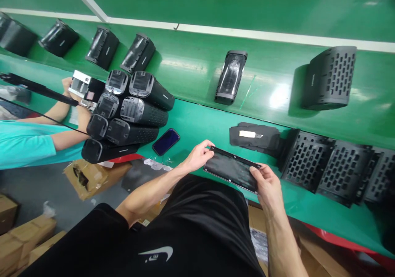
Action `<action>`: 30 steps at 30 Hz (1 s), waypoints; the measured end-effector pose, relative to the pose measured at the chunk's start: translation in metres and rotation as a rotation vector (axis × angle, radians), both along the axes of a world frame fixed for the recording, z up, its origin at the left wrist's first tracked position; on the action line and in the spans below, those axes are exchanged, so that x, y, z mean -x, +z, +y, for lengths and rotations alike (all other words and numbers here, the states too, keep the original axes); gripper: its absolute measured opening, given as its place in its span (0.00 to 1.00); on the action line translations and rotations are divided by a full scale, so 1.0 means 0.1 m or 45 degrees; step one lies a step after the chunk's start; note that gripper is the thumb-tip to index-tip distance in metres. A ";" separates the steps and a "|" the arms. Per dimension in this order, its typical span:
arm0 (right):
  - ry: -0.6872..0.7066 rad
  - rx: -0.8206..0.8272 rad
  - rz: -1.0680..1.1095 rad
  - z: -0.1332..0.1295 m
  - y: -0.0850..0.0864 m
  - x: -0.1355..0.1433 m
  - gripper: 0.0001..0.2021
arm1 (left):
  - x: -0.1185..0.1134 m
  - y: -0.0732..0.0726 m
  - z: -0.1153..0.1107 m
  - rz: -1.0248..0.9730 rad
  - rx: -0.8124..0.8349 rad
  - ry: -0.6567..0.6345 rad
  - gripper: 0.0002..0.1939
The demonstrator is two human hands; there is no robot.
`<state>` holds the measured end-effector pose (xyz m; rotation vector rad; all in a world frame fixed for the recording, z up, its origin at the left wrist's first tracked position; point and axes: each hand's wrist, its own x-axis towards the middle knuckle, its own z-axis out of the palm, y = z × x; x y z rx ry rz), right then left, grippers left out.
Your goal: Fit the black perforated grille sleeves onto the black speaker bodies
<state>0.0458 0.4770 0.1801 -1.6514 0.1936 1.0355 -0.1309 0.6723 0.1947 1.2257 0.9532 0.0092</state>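
Between my hands is a flat black rectangular panel [231,168] with small clips along its edges, held over the bench's front edge. My left hand [200,155] pinches its left end between thumb and fingers. At the opposite end my right hand [268,180] grips the corner, thumb on top. Just beyond the panel lies a stack of thin black sheets [268,136] with a white-handled knife [250,134] on it. Several perforated black panels [308,159] lean in a row to the right of my right hand.
A dark phone [166,141] lies left of my hands, beside a pile of black housings [135,133]. Further units, including a perforated black housing [331,79], stand on the green conveyor [191,69]. A co-worker's turquoise sleeve [27,143] shows at left. Cardboard boxes [92,178] sit below.
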 end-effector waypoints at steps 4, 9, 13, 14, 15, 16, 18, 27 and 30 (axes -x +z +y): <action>-0.015 0.002 0.002 0.02 0.03 0.00 0.23 | 0.01 -0.01 0.01 0.032 0.027 -0.054 0.19; 0.044 -0.042 -0.020 0.04 0.03 0.01 0.22 | -0.08 0.03 0.02 0.356 -0.252 -0.216 0.33; 0.085 -0.065 -0.058 0.02 0.02 0.02 0.22 | -0.21 0.05 0.01 0.632 -0.414 -0.326 0.38; 0.099 -0.069 -0.062 0.01 0.02 0.03 0.22 | -0.23 0.06 0.01 0.647 -0.430 -0.345 0.38; 0.115 -0.076 -0.061 0.00 0.02 0.04 0.21 | -0.25 0.05 0.01 0.640 -0.449 -0.356 0.38; 0.127 -0.083 -0.055 0.00 0.02 0.05 0.21 | -0.26 0.05 0.01 0.616 -0.473 -0.357 0.37; 0.133 -0.099 -0.028 0.00 0.02 0.07 0.21 | -0.26 0.05 0.01 0.552 -0.523 -0.360 0.36; 0.024 -0.153 0.081 0.08 0.07 0.13 0.22 | -0.32 0.07 -0.02 0.570 -0.646 -0.547 0.24; 0.018 -0.146 0.111 0.09 0.07 0.11 0.23 | -0.33 0.08 -0.04 0.586 -0.633 -0.539 0.21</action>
